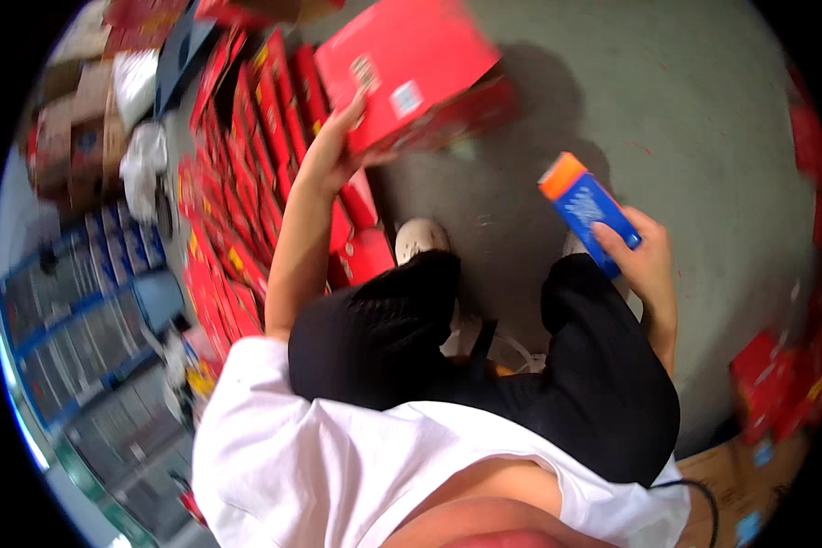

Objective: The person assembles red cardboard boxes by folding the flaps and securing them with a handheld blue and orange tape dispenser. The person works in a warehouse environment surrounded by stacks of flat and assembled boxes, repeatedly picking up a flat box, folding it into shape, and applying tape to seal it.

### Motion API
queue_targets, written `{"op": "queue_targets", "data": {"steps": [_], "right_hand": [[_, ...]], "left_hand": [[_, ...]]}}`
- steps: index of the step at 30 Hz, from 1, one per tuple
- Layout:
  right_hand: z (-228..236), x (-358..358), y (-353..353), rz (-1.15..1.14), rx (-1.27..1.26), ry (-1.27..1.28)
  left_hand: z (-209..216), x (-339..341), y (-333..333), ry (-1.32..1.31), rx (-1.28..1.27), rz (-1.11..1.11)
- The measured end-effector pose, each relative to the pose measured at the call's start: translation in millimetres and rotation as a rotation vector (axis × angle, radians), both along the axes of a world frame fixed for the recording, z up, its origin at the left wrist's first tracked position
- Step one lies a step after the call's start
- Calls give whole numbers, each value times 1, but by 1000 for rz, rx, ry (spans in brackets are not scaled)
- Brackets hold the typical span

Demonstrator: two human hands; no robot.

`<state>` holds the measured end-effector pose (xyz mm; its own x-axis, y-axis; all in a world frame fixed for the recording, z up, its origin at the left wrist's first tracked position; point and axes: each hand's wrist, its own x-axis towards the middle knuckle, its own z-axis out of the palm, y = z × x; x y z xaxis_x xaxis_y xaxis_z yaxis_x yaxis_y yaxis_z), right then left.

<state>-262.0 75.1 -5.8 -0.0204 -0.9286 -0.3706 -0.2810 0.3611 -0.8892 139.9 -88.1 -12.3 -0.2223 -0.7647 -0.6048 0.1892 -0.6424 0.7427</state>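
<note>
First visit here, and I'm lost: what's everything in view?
Large box: one, red, top centre
Slim box: one, blue-orange, centre-right
Cartons: many, red, centre-left
Cardboard: several, brown, upper left, lower right
Bags: several, white, left side
Frames: several, blue, far left
Packaging: several, red, right edge
Floor: one, grey, beneath
Shoes: two, pale, centre
Shirt: one, white, bottom
Trousers: one, black, centre
Left hand: one, on large box
Right hand: one, on slim box

Can't really read anything here, tbh: pale marks (pixel 364 73) plus a whitish label (pixel 406 99) on the red box (pixel 434 46), white lettering (pixel 592 206) on the blue-and-orange box (pixel 577 196), all too blurry.
</note>
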Motion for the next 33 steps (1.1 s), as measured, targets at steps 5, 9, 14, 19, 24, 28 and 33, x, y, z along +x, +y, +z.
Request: {"op": "queue_targets", "data": {"steps": [5,9,14,19,24,28,33], "right_hand": [[-26,-1,1,-72,164,-43],[-16,1,3,-73,111,45],[-18,13,0,-67,202,-160],[-14,0,-6,66,231,-119],[-12,8,-5,55,213,-163],[-4,14,-2,7,190,-231],[-10,19,-7,63,43,-199]], "left_hand": [[-36,-76,-98,189,-449,216],[-69,-88,-153,-211,-502,285],[-146,11,20,-1744,-518,-386],[-172,59,91,-1899,-3,-493],[-49,53,42,-1840,-223,-468],[15,72,-27,-1855,-475,-288],[80,43,-38,-1373,-1229,10]]}}
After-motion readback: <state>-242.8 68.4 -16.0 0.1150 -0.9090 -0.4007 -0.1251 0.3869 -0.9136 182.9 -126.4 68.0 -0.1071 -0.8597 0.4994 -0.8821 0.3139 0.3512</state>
